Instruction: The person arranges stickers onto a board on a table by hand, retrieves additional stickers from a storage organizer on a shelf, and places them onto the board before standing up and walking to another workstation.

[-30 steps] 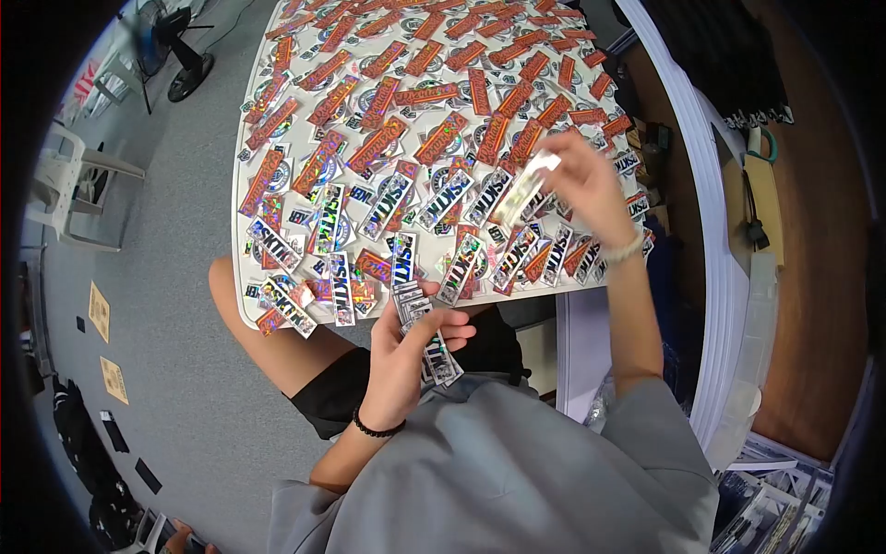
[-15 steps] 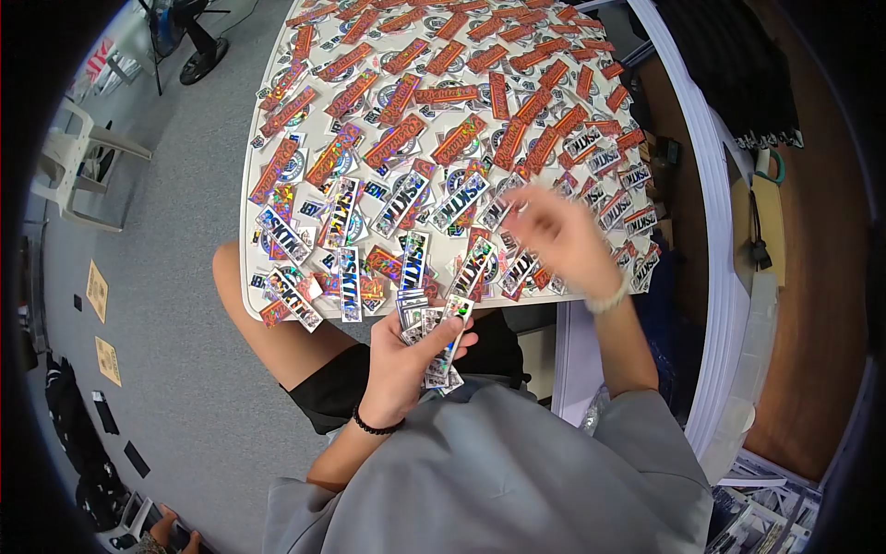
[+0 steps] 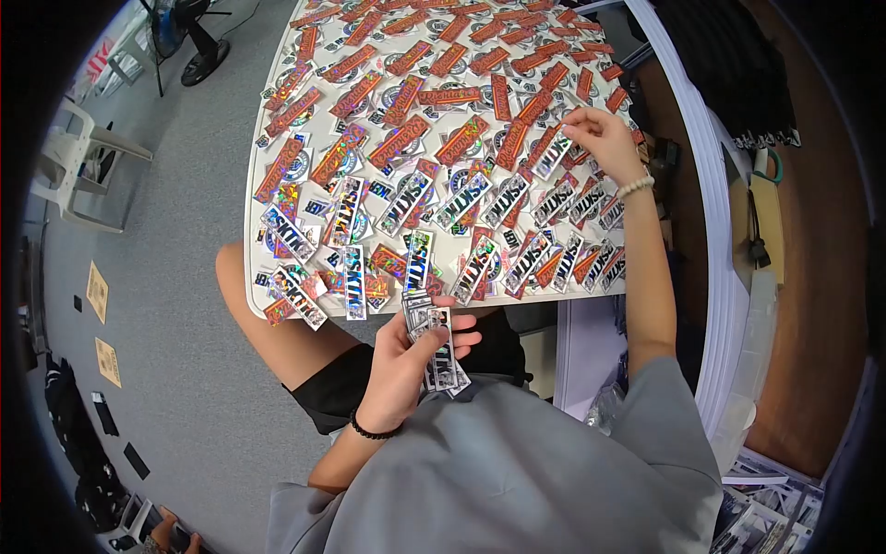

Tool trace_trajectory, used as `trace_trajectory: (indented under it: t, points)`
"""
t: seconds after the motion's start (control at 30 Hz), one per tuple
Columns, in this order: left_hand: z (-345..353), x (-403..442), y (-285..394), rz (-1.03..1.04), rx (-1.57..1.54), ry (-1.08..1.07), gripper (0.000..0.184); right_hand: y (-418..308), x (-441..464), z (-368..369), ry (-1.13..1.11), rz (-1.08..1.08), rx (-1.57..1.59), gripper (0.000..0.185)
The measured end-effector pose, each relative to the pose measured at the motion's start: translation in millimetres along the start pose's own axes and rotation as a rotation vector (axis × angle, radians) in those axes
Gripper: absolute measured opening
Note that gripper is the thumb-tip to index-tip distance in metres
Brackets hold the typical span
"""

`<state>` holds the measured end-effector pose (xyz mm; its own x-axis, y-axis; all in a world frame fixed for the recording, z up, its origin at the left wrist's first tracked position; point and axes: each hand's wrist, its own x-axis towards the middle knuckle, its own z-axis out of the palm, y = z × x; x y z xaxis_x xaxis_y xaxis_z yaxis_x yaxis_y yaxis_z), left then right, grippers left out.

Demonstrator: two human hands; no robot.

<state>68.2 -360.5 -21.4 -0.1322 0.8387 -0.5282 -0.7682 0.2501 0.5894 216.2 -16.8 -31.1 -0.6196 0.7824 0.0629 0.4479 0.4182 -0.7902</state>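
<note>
In my left hand (image 3: 399, 365) is a fanned stack of holographic stickers (image 3: 441, 355) with bold black lettering, held in front of my lap by the table's near edge; my thumb presses on the top one. My right hand (image 3: 604, 143) reaches over the right side of the table, fingertips pinched at the upper end of a silver lettered sticker (image 3: 552, 157). That sticker lies on or just above a pile there; contact is unclear. Around it are small overlapping piles, the nearer ones topped with silver lettered stickers (image 3: 508, 201), the farther ones with red stickers (image 3: 461, 140).
The white table (image 3: 253, 208) carries sticker piles nearly edge to edge. On the left stand a white plastic chair (image 3: 88, 175) and a black fan (image 3: 198, 51). At right are a white-framed shelf (image 3: 706, 185), dark hanging cloth (image 3: 738, 74) and scissors with a teal handle (image 3: 778, 166).
My right hand has moved away from my left, up and right across the table, and a silver sticker now shows at its fingertips. My left hand stays near the table edge with the stack.
</note>
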Motion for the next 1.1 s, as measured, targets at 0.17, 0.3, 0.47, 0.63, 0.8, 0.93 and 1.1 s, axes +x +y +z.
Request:
trace_trajectory:
  t: [0.17,0.3,0.47,0.63,0.8,0.93,1.1]
  points:
    - [-1,1,-3,0.009,-0.024,0.021,0.025,-9,-1,21,0.204,-0.109,-0.339,0.022]
    - [-1,3,-2,0.025,0.005,0.032,0.018,-46,-34,44,0.346,-0.221,-0.284,0.024]
    - [-3,14,-7,0.090,-0.063,0.067,0.012,-121,-115,80,-0.518,-0.017,0.218,0.033]
    - [-5,14,-11,0.093,-0.061,0.037,0.018,-108,-109,93,-0.449,0.035,0.489,0.018]
    - [-10,2,0,0.078,-0.244,-0.005,0.034,-72,-24,47,-0.079,-0.080,0.272,0.017]
    - [-9,-4,3,0.086,-0.261,0.075,0.033,-25,15,38,-0.004,-0.042,0.195,0.016]
    - [-12,-7,2,0.074,-0.279,0.117,0.032,-35,-2,58,0.429,-0.225,-0.406,0.022]
